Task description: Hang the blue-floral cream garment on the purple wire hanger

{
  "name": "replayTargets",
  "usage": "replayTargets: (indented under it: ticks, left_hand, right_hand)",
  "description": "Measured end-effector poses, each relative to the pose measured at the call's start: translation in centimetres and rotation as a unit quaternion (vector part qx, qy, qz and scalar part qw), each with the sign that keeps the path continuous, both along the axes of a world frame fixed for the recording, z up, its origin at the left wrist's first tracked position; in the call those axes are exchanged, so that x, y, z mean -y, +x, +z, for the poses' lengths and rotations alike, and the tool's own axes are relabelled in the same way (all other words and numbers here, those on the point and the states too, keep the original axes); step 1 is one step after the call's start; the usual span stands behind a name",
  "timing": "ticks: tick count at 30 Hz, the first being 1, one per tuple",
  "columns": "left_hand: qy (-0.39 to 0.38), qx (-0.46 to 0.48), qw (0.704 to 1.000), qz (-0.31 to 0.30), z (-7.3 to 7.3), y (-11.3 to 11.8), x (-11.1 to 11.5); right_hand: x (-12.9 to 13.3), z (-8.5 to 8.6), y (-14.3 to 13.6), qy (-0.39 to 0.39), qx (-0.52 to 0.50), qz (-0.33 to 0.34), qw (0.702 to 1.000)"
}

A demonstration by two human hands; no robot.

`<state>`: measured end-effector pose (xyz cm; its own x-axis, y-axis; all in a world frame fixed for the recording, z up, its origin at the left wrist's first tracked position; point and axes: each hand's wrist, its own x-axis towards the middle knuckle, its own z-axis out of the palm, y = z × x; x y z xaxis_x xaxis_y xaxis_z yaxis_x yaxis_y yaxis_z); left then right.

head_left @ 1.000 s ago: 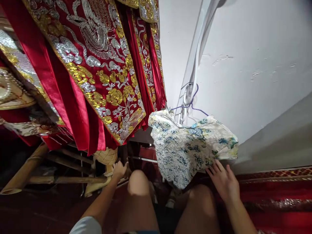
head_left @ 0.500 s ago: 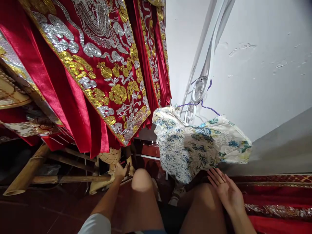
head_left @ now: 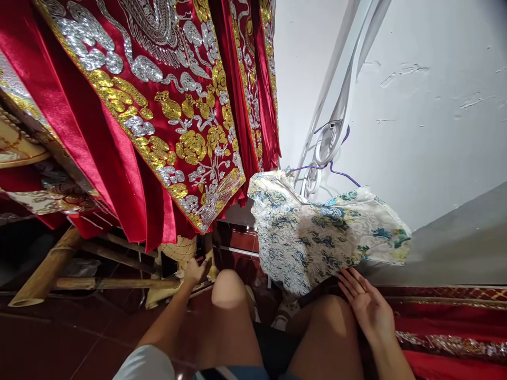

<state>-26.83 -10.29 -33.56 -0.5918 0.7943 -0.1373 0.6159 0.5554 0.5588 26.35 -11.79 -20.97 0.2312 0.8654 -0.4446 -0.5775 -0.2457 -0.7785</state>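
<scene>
A short-sleeved cream garment [head_left: 293, 237] with a blue and green floral pattern hangs from a purple hanger [head_left: 344, 176]. My right hand [head_left: 366, 303] is palm up beside the garment's lower edge, its fingers stretched out and holding nothing. Whether the fingertips touch the cloth, I cannot tell. Low on the left, my left hand [head_left: 194, 272] reaches down by a bamboo frame [head_left: 119, 285] and a woven, rounded item [head_left: 180, 249]. Its fingers look curled; what they hold, if anything, is hidden. A dark, screen-like object [head_left: 200, 247] lies just beyond that hand.
A red satin costume [head_left: 190, 121] with gold and silver sequins hangs at upper left. A white metal rack [head_left: 348, 79] leans along the white wall [head_left: 435, 132]. Red fabric [head_left: 455, 316] lies at lower right. My knees [head_left: 229, 290] are between my hands above the red tiled floor.
The view has shifted slightly, moving the rack and hanger a little to the right. Both hands keep nearly the same place and pose.
</scene>
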Motion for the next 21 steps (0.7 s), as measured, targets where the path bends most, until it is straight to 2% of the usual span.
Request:
replayTargets:
  ticks: [3, 6, 8, 10, 12, 15, 16, 18, 19, 21]
  left_hand:
    - [0.025, 0.025, 0.999, -0.037, 0.7, 3.2, -0.5]
    - [0.078, 0.059, 0.99, -0.106, 1.8, 8.0, -1.5]
    - [0.126, 0.085, 0.976, -0.158, 3.3, 11.6, -2.7]
    - [0.18, 0.11, 0.955, -0.206, 5.6, 15.0, -4.3]
    - [0.238, 0.131, 0.933, -0.238, 8.5, 18.2, -6.2]
    - [0.315, 0.167, 0.898, -0.26, 13.3, 21.9, -9.1]
    - [0.355, 0.229, 0.868, -0.262, 14.9, 22.8, -9.8]
    - [0.382, 0.306, 0.829, -0.271, 17.6, 24.1, -10.7]
    - [0.387, 0.329, 0.817, -0.272, 18.7, 24.5, -10.8]
    - [0.387, 0.327, 0.819, -0.27, 20.6, 25.0, -10.2]
  right_hand:
    - [-0.8, 0.9, -0.3, 0.03, 0.041, -0.032, 0.998]
    - [-2.4, 2.8, -0.5, 0.093, 0.116, -0.147, 0.978]
    - [-3.9, 4.8, -0.7, 0.152, 0.158, -0.202, 0.954]
    - [-5.3, 7.2, -1.0, 0.209, 0.173, -0.204, 0.941]
    - [-6.5, 9.6, -1.3, 0.251, 0.163, -0.18, 0.937]
    - [-7.5, 12.6, -1.2, 0.265, 0.192, -0.143, 0.934]
    - [-7.6, 13.4, -1.0, 0.258, 0.222, -0.13, 0.931]
    - [-7.7, 14.8, -0.6, 0.235, 0.29, -0.096, 0.923]
    - [-7.7, 15.5, -0.4, 0.227, 0.31, -0.079, 0.92]
    - [-7.5, 17.0, -0.2, 0.227, 0.298, -0.076, 0.924]
